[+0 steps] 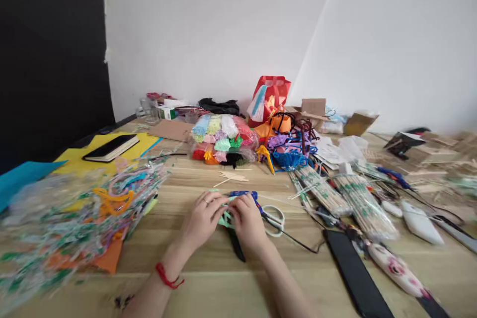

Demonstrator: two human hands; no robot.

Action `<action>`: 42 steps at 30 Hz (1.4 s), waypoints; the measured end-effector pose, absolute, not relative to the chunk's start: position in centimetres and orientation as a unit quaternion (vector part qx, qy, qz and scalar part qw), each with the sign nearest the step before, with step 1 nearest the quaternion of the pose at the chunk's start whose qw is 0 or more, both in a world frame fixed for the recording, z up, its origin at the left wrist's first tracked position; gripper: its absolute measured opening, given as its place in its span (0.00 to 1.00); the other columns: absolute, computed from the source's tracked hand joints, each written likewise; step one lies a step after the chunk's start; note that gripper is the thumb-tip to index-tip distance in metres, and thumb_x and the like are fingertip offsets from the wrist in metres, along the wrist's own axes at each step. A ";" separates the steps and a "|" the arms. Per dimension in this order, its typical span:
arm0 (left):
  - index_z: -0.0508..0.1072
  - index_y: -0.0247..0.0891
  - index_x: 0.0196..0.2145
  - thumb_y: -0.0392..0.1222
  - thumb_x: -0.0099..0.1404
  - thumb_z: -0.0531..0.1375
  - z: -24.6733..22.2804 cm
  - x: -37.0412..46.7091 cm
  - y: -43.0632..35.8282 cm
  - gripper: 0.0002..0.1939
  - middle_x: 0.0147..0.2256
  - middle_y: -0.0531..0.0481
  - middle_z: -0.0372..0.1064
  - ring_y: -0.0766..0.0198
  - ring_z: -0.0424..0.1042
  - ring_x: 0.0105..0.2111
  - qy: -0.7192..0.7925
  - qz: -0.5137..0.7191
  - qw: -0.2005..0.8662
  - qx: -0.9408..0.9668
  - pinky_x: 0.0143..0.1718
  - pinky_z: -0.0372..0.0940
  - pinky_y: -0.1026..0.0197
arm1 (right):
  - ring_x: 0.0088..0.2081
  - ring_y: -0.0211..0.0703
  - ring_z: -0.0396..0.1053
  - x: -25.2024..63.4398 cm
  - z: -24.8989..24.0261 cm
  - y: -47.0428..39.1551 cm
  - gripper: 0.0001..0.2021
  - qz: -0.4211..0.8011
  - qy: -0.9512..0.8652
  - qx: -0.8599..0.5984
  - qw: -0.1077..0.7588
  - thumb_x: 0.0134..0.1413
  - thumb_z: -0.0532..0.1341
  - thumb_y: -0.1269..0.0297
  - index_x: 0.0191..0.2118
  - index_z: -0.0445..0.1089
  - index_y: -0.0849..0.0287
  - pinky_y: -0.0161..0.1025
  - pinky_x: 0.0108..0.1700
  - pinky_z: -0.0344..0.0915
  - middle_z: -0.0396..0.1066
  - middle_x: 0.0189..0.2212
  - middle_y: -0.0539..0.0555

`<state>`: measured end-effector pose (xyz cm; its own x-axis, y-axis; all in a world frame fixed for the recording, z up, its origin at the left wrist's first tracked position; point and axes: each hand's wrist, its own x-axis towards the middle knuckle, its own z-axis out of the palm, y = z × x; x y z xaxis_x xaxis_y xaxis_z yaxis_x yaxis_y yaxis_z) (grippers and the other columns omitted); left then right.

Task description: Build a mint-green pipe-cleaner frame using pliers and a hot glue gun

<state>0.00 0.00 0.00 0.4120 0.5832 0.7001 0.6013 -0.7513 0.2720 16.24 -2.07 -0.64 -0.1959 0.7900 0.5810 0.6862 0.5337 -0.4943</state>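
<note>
My left hand (204, 219) and my right hand (247, 217) meet over the middle of the wooden table, fingers bent and closed. Between them both hold a small light green piece (225, 218), partly hidden by the fingers. A blue glue gun (244, 194) lies just behind my right hand, its dark cord running to the right. White ring-shaped handles (275, 220) show to the right of my right hand. Below the hands lies a black curved object (236, 244). A few thin wooden sticks (231, 177) are beyond the hands.
Colourful pipe cleaners in a bag (222, 143) sit at the back. Wrapper scraps (93, 223) cover the left. Bagged wooden sticks (365, 203), a black phone-like slab (354, 273) and a white-and-pink handle (395, 267) lie right. A red bag (269, 99) stands by the wall.
</note>
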 end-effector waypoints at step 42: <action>0.71 0.40 0.39 0.38 0.62 0.56 1.1 -0.3 -0.7 0.07 0.40 0.46 0.69 0.58 0.68 0.42 -0.362 -0.388 -0.027 -0.847 0.45 0.66 0.54 | 0.37 0.46 0.61 16.3 -0.2 -2.5 0.07 0.036 -0.765 -0.485 0.423 0.58 0.54 0.74 0.34 0.68 0.58 0.42 0.40 0.61 0.68 0.32 0.54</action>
